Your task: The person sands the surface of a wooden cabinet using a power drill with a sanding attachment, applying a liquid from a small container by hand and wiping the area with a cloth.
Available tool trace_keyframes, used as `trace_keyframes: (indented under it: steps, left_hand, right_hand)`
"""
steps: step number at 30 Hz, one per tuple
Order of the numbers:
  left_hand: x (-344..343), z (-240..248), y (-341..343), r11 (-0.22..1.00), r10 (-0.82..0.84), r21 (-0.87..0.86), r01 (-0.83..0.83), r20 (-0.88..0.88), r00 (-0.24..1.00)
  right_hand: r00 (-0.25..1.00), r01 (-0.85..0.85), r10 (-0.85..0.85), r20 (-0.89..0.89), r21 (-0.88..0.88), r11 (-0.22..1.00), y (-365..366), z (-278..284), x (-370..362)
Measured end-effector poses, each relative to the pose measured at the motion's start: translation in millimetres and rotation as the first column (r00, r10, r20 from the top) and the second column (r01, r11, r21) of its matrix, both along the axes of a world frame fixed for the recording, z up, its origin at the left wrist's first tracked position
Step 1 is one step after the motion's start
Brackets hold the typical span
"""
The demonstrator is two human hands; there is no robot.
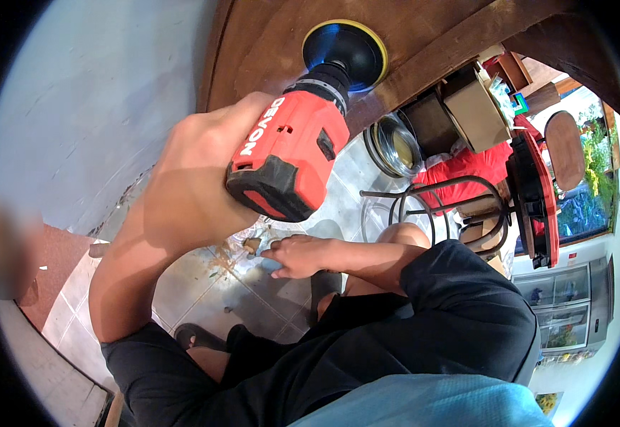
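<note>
My left hand [203,167] is closed round the grip of a red and black cordless drill [292,153]. A round black backing pad with a yellow rim [345,55] is fitted in its chuck. The pad lies at the brown wooden panel [260,46]; whether it presses on it or is spinning, I cannot tell. Lower down, near my knee, my right hand [299,256] has its fingers bent over a small pale grey-blue thing, too unclear to name. Beneath the hands, dust and small scraps [242,252] lie on the tiled floor [196,285].
A pale wall [96,99] rises at left. Right of the panel are coiled clear tubing [395,146], an open cardboard box [475,107], a red cloth or bag [466,171] and a metal-framed stool or chair [484,203]. My sandalled foot [203,338] is on the floor.
</note>
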State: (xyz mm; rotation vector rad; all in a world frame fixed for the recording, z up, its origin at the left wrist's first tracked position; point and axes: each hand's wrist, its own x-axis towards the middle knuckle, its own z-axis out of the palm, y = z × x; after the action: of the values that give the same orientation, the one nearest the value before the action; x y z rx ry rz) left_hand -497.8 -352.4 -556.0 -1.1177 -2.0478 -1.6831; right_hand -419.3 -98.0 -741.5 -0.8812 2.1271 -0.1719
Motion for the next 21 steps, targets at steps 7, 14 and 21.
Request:
trace_keyframes:
  steps: [7,14,21]
  left_hand:
    - [-4,-2,-4,0.99,0.076,-0.11,-0.088,-0.11,0.991]
    - [-2,4,-7,0.994,0.024,-0.102,-0.026,-0.017,1.0]
    - [-7,6,-7,0.999,0.049,-0.013,-0.048,0.048,0.998]
  right_hand:
    - [1.0,-0.007,0.007,-0.017,-0.01,1.0,-1,4,1]
    - [0.999,0.008,-0.01,-0.043,-0.051,0.999,2,0,2]
    - [1.0,0.017,-0.017,-0.002,-0.002,1.0,3,-6,2]
